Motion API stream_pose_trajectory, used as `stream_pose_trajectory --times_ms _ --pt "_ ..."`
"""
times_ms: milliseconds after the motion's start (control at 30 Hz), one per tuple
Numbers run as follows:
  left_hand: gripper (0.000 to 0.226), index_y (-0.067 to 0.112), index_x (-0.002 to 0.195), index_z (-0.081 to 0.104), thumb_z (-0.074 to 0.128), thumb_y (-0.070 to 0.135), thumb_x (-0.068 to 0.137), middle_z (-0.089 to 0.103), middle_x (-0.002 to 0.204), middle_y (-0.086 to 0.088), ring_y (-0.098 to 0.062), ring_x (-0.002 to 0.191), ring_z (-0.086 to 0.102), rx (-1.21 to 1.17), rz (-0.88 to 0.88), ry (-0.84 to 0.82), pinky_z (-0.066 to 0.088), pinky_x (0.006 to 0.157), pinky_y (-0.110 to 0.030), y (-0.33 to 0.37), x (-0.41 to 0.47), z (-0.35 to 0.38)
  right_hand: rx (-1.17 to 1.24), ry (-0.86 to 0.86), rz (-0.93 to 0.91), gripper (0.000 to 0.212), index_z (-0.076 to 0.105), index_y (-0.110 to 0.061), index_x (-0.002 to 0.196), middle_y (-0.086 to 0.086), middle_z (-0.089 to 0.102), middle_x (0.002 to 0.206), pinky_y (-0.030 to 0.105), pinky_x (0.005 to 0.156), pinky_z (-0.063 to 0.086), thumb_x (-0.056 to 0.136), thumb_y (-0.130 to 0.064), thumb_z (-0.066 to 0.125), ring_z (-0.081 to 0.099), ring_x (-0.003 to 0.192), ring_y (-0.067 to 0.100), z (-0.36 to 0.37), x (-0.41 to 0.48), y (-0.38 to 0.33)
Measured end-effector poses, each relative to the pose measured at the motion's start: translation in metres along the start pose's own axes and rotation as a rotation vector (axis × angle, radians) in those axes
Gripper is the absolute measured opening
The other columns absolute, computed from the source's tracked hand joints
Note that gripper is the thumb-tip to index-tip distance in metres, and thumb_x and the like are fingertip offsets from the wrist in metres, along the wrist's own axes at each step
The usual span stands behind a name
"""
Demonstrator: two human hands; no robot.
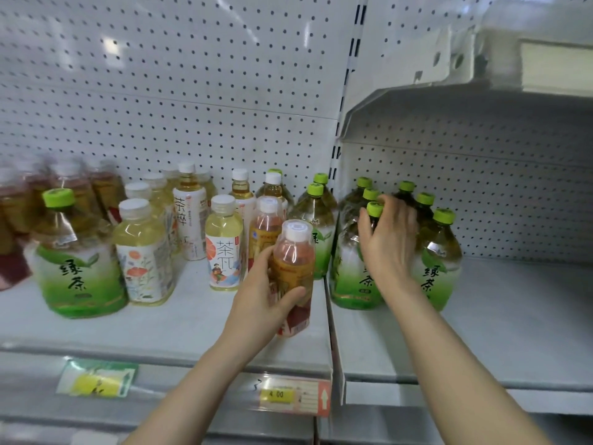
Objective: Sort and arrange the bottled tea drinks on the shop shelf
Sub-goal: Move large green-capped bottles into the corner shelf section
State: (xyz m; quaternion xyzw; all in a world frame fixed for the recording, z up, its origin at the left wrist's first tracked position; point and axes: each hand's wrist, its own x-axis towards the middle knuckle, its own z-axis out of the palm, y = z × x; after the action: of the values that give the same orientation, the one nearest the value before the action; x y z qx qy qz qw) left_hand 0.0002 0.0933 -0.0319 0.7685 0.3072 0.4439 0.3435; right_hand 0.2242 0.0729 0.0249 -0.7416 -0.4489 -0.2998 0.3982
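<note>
My left hand (266, 293) is shut on an orange tea bottle (293, 261) with a white cap, held just above the front of the left shelf. My right hand (390, 239) rests with spread fingers on the neck of a big green tea bottle (351, 271) with a lime cap, at the front of a group of the same bottles on the right shelf; a firm grip cannot be told. Another green tea bottle (78, 261) stands at the front left. Between them stand pale yellow tea bottles (144, 252) and a white-labelled bottle (223, 245).
A second orange bottle (265, 226) stands just behind the held one. Blurred reddish bottles (19, 213) fill the far left. A metal divider (333, 335) splits the two shelves. An upper shelf (481, 85) overhangs the right bay. Price tags (290, 395) line the shelf edge.
</note>
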Motion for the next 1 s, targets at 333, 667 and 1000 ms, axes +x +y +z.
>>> stream_pose_trajectory --times_ms 333,667,1000 --pt "0.053 0.016 0.147 0.038 0.053 0.029 0.098 0.052 0.144 -0.001 -0.015 0.13 0.05 0.139 0.038 0.227 0.044 0.108 -0.041 -0.015 0.029 -0.034 0.561 -0.578 0.101 0.092 0.021 -0.037 0.146 -0.011 0.055 0.136 0.035 0.098 0.05 0.072 -0.06 0.073 0.056 0.116 0.007 -0.009 -0.099 -0.073" --pt "0.098 0.005 0.151 0.019 0.08 0.022 0.076 0.027 0.151 -0.021 -0.037 0.132 0.041 0.369 -0.038 0.14 0.041 0.103 -0.04 -0.003 0.077 -0.003 0.642 -0.505 0.292 0.076 0.032 -0.034 0.139 -0.018 0.055 0.121 0.027 0.088 0.047 0.079 -0.035 0.079 0.056 0.106 0.003 -0.018 -0.095 -0.037" --pt "0.057 0.022 0.129 0.051 0.075 0.038 0.08 0.064 0.118 0.006 -0.01 0.108 0.06 -0.018 -0.106 0.202 0.051 0.096 -0.039 -0.013 0.026 -0.011 0.812 -0.484 0.326 0.065 0.036 -0.033 0.139 -0.027 0.053 0.115 0.011 0.084 0.042 0.086 -0.033 0.073 0.05 0.1 -0.018 -0.011 -0.102 -0.038"
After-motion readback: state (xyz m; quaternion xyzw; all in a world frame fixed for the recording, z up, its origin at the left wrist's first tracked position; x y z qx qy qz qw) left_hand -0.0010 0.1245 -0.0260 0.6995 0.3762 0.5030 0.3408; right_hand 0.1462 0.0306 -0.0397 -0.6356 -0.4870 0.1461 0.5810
